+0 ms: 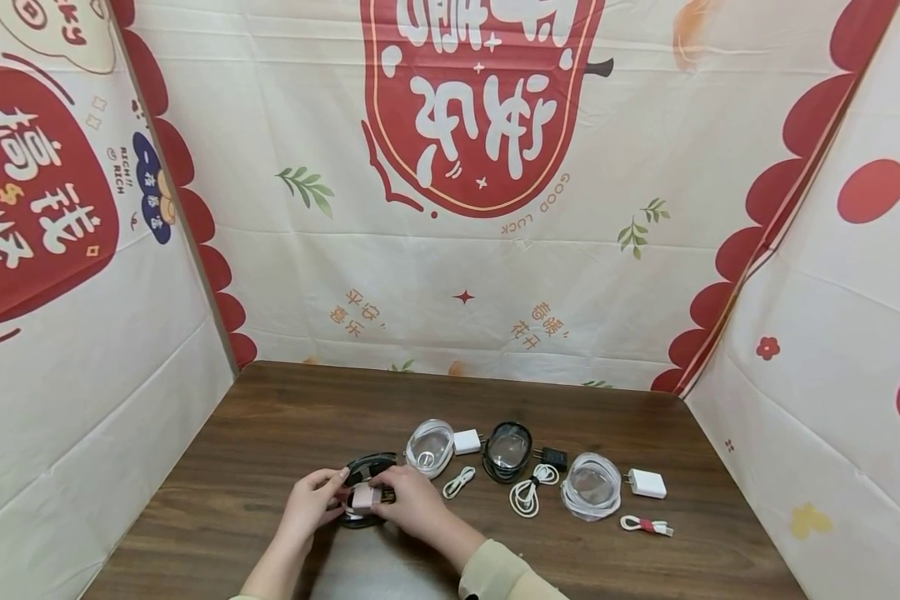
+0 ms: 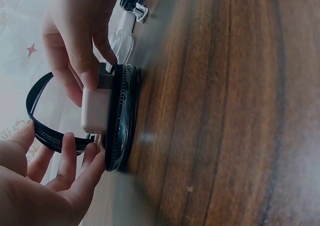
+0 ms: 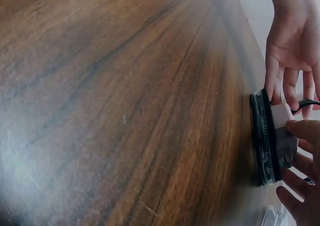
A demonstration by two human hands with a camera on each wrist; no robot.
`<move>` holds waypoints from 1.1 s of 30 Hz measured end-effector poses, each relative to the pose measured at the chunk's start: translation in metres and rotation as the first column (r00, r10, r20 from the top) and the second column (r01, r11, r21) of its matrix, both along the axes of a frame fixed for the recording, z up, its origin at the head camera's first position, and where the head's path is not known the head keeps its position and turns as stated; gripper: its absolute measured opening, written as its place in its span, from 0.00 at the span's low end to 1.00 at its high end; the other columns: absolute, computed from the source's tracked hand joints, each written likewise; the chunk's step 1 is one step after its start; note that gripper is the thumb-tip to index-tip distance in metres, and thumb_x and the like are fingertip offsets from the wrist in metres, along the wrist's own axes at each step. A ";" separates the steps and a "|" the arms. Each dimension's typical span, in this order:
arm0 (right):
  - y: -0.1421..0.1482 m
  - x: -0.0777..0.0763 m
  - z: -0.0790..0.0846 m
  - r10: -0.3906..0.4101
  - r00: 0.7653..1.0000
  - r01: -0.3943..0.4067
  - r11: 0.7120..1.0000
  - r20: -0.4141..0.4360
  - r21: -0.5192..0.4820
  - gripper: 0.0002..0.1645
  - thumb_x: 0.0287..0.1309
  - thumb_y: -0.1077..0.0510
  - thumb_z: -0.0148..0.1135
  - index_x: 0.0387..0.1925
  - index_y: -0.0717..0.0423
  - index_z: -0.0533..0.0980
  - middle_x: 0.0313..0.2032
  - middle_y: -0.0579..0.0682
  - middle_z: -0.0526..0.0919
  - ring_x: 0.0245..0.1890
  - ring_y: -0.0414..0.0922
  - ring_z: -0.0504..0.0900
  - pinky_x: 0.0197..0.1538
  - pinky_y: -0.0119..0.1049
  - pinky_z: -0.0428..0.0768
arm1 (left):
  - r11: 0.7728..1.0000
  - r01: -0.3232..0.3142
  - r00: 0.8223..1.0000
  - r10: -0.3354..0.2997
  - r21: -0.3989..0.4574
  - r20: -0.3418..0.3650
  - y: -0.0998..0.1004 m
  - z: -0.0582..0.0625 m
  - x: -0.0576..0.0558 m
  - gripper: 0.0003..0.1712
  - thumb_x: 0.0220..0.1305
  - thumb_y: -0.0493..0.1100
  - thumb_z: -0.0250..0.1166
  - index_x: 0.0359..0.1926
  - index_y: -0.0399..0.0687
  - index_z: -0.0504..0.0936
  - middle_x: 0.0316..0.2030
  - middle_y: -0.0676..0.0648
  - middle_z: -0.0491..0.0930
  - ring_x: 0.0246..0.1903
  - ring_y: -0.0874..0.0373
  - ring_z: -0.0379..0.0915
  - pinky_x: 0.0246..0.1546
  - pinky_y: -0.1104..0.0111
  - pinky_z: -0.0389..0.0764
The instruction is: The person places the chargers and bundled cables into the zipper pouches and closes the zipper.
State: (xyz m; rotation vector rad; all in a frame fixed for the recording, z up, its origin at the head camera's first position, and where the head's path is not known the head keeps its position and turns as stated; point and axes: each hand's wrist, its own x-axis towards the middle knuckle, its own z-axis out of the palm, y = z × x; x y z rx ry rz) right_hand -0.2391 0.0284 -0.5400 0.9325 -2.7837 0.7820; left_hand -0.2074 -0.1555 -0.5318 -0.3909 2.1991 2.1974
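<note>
A small clear zip case with black trim [image 1: 358, 523] lies on the table with its lid [image 2: 51, 138] raised. My left hand [image 1: 309, 502] holds the lid by its edge, other fingers touching the case rim. My right hand [image 1: 414, 502] grips a pale pinkish-white charger plug [image 1: 364, 497] at the case's mouth. In the left wrist view the charger plug [image 2: 96, 110] sits against the zip rim, its prong end toward the right hand [image 2: 80, 43]. The right wrist view shows it partly over the case [image 3: 262, 136]; how deep it sits is hidden.
To the right lie a white-trimmed case [image 1: 430, 448], a black-trimmed case [image 1: 507, 452] and another white-trimmed case [image 1: 592, 487]. Beside them are chargers, white [image 1: 467, 442], black [image 1: 552, 457] and white [image 1: 647, 483], and coiled cables [image 1: 525, 497]. Printed cloth walls [image 1: 465, 333] border the wooden table [image 1: 217, 492].
</note>
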 end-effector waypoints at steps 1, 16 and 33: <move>0.000 0.000 0.000 -0.004 1.000 0.004 1.000 -0.006 0.012 0.18 0.48 0.52 0.73 0.43 0.49 0.84 0.42 0.42 0.84 0.45 0.40 0.78 0.49 0.32 0.76 | 1.000 0.000 1.000 0.000 -0.001 0.001 0.000 0.000 0.000 0.20 0.69 0.42 0.61 0.43 0.23 0.78 0.28 0.41 0.81 0.31 0.50 0.80 0.37 0.55 0.84; 0.001 0.009 -0.002 -0.092 0.976 0.108 0.991 -0.200 0.075 0.13 0.47 0.50 0.75 0.39 0.42 0.87 0.32 0.40 0.76 0.35 0.38 0.75 0.38 0.31 0.74 | 1.000 0.001 1.000 -0.001 0.015 0.002 -0.001 0.000 0.000 0.19 0.69 0.42 0.61 0.43 0.24 0.78 0.29 0.42 0.81 0.33 0.49 0.80 0.37 0.56 0.84; 0.016 0.008 0.012 -0.174 0.985 0.168 0.967 -0.016 -0.194 0.06 0.53 0.57 0.69 0.34 0.51 0.85 0.34 0.43 0.80 0.37 0.41 0.79 0.43 0.37 0.78 | 1.000 0.018 1.000 -0.018 -0.005 0.011 -0.004 0.001 0.000 0.19 0.69 0.42 0.61 0.47 0.24 0.77 0.32 0.39 0.82 0.35 0.47 0.81 0.37 0.54 0.84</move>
